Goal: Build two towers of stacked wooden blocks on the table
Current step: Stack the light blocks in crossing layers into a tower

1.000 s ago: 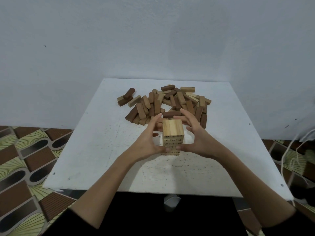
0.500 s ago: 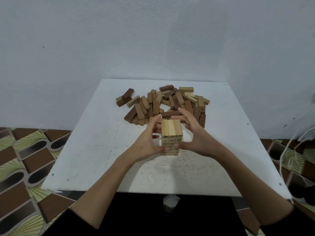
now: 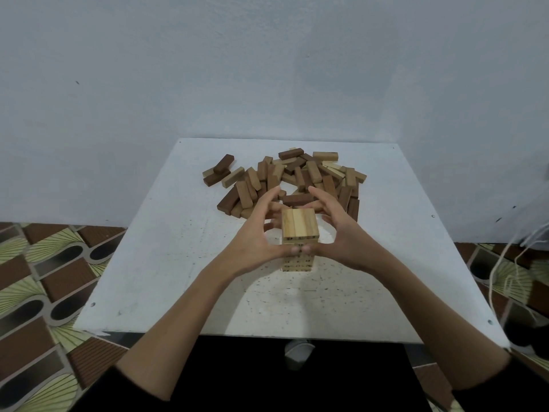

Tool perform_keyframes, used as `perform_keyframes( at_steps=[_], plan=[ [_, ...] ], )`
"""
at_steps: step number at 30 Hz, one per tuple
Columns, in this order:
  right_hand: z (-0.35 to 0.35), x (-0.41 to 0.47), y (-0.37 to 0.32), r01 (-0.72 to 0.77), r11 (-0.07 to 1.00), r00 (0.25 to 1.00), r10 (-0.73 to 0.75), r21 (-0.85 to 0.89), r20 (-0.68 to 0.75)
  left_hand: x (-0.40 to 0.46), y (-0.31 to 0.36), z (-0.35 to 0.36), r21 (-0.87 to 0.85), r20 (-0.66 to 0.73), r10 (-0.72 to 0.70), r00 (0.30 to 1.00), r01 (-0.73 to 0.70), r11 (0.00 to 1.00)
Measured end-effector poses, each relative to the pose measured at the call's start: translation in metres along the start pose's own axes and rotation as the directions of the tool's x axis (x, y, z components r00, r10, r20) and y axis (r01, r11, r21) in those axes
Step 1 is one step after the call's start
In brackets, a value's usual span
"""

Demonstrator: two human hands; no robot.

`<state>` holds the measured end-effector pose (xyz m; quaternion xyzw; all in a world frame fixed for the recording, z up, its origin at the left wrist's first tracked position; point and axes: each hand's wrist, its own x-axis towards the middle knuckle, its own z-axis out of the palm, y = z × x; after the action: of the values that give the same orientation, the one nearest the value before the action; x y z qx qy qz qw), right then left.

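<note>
A short tower of light wooden blocks (image 3: 299,224) stands on the white table (image 3: 166,263), several layers high, its top layer made of three blocks side by side. My left hand (image 3: 252,239) and right hand (image 3: 346,237) cup it from either side. Both thumbs press its front face at mid height, tips almost meeting. The fingers curl round behind it, and the index fingers arch above the top with a gap. Behind the tower lies a loose pile of light and dark blocks (image 3: 297,179).
The table's near edge (image 3: 237,334) runs just above my dark lap. Patterned floor tiles (image 3: 38,278) flank the table on both sides. Pale cords (image 3: 517,263) hang at the right. A plain wall rises behind the table.
Both hands stay round the tower. My index fingers have lifted and spread a little wider above its top. The tower itself has not moved.
</note>
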<state>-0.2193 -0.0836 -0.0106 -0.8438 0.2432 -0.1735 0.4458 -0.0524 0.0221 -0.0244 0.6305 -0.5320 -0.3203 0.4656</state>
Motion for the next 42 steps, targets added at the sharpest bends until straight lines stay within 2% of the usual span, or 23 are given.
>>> perform_keyframes(
  at_steps=[20,26,29,32,35,39,42],
  plan=[
    [-0.001,-0.002,-0.005,0.012,1.000,1.000,-0.012,0.013,0.019,-0.002,0.006,0.001,-0.040,0.026,-0.004,1.000,0.006,0.999],
    [-0.018,-0.001,-0.019,-0.017,0.985,0.999,0.021,0.171,-0.025,0.002,0.026,-0.011,-0.086,0.021,0.036,0.999,-0.034,0.996],
    [-0.033,0.006,-0.017,-0.014,0.960,0.993,0.047,0.278,-0.112,0.017,0.038,-0.015,-0.079,-0.005,0.045,0.999,-0.045,0.996],
    [-0.048,0.021,-0.008,-0.053,0.981,0.955,0.104,0.188,-0.276,0.038,0.043,-0.018,-0.066,-0.033,0.030,0.999,-0.032,0.997],
    [-0.067,0.048,0.014,-0.175,0.981,0.897,0.193,0.081,-0.398,0.072,0.036,-0.020,0.054,-0.023,0.017,1.000,-0.016,0.998],
    [-0.090,0.097,0.053,-0.297,0.947,0.887,0.225,-0.125,-0.403,0.125,0.028,-0.015,0.228,0.054,0.016,0.998,-0.028,0.973],
    [-0.102,0.130,0.075,-0.336,0.912,0.899,0.235,-0.237,-0.369,0.166,0.021,-0.007,0.418,0.160,0.023,0.987,-0.089,0.904]
  ],
)
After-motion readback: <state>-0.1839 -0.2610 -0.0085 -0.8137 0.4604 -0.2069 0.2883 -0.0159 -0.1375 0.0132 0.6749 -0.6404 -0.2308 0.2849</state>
